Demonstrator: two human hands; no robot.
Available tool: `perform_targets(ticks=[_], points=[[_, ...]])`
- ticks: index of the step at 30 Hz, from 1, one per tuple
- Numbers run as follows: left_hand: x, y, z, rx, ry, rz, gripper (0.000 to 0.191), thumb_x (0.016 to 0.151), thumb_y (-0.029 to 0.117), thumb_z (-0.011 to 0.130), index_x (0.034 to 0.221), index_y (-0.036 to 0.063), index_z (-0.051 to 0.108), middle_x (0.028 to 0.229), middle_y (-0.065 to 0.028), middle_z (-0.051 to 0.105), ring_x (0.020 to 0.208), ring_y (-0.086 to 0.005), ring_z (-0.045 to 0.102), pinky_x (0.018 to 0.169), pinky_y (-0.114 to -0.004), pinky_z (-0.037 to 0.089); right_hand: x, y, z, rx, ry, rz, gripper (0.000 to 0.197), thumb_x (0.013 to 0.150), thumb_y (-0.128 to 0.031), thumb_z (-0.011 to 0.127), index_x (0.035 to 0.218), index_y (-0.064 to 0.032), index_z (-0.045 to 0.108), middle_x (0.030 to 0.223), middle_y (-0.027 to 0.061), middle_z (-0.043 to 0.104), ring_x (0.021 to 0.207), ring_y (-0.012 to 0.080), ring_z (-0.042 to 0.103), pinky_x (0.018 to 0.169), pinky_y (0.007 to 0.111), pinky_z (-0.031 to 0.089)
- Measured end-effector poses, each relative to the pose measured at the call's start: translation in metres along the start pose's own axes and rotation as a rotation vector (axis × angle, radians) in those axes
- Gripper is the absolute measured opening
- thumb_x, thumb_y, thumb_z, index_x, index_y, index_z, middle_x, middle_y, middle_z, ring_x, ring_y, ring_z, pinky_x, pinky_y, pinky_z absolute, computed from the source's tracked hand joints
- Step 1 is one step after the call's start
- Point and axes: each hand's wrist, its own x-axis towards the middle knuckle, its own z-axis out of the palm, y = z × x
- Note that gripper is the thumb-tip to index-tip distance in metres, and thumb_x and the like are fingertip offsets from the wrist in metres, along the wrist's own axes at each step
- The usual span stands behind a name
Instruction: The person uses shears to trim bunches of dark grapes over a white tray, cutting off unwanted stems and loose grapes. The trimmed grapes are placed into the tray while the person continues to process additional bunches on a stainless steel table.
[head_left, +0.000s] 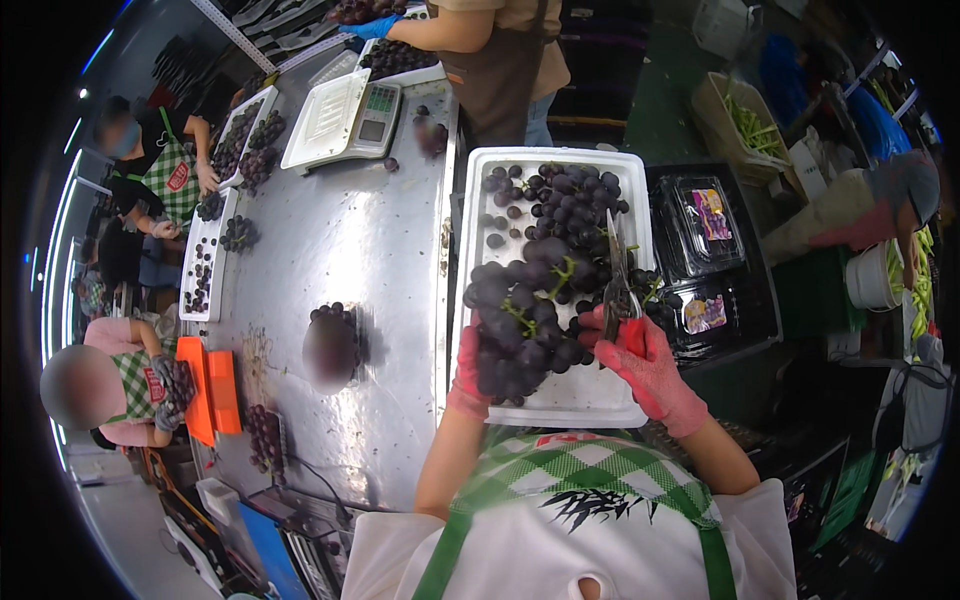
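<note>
A large bunch of dark grapes (517, 322) hangs over a white foam tray (555, 411), its green stems facing up. My left hand (471, 375), in a pink glove, supports the bunch from its left side; the fingers are mostly hidden behind the grapes. In my right hand (652, 367), also pink-gloved, I grip a pair of pruning snips (619, 289) with red handles. Their blades point away from me, just right of the bunch. More dark grapes (574, 199) lie in the far half of the tray, with several loose berries at its left.
Clear plastic clamshell boxes (697, 225) with labels stand right of the tray. A metal table (390, 247) on the left bears a white weighing scale (341, 124), grape bunches and an orange holder (214, 390). Several co-workers (495, 67) stand around it. Crates of green vegetables (750, 127) sit far right.
</note>
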Motion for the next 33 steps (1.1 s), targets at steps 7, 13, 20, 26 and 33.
perform_targets(ticks=[7,13,20,26,33], points=[[0.002,-0.002,0.023,0.119,0.056,0.047,0.087,0.078,0.045,0.071,0.145,0.0115,0.026,0.136,-0.0086,0.043,0.125,-0.0230,0.044,0.102,-0.041,0.041,0.005,0.024,-0.004,0.081,0.047,0.056,0.042,0.087,0.005,0.059,0.124,-0.0079,0.047,0.118,-0.0004,0.052,0.106,0.0072,0.052,0.090,0.025,0.046],[0.004,-0.003,0.021,0.197,0.039,0.094,0.087,0.078,0.037,0.073,0.146,0.0100,0.024,0.138,-0.0084,0.043,0.123,-0.0232,0.046,0.102,-0.040,0.040,0.005,0.025,0.001,0.029,0.070,0.032,0.043,0.086,0.003,0.061,0.125,-0.0066,0.047,0.114,-0.0013,0.052,0.100,0.0049,0.050,0.084,0.022,0.046],[-0.005,-0.009,0.016,0.155,0.096,0.030,0.068,0.090,0.040,0.054,0.145,0.0110,0.026,0.140,-0.0091,0.040,0.126,-0.0244,0.044,0.103,-0.041,0.040,-0.002,0.021,0.003,-0.133,0.038,0.049,0.044,0.085,-0.002,0.064,0.125,-0.0046,0.046,0.107,-0.0009,0.053,0.092,0.0039,0.048,0.078,0.020,0.044],[-0.006,-0.015,0.018,0.042,0.077,-0.037,0.060,0.096,0.048,0.039,0.142,0.0106,0.031,0.133,-0.0105,0.046,0.121,-0.0254,0.048,0.101,-0.040,0.042,-0.007,0.023,0.002,-0.174,0.013,0.109,0.047,0.086,-0.003,0.064,0.128,-0.0037,0.042,0.106,0.0004,0.053,0.089,0.0038,0.047,0.077,0.021,0.044],[-0.011,-0.027,0.001,0.000,0.201,-0.165,0.063,0.095,0.054,0.038,0.138,0.0084,0.037,0.126,-0.0120,0.053,0.114,-0.0256,0.054,0.096,-0.039,0.046,-0.014,0.007,0.001,-0.640,-0.031,0.111,0.053,0.083,-0.010,0.067,0.129,-0.0018,0.042,0.108,0.0064,0.056,0.094,0.0110,0.053,0.079,0.027,0.048]])
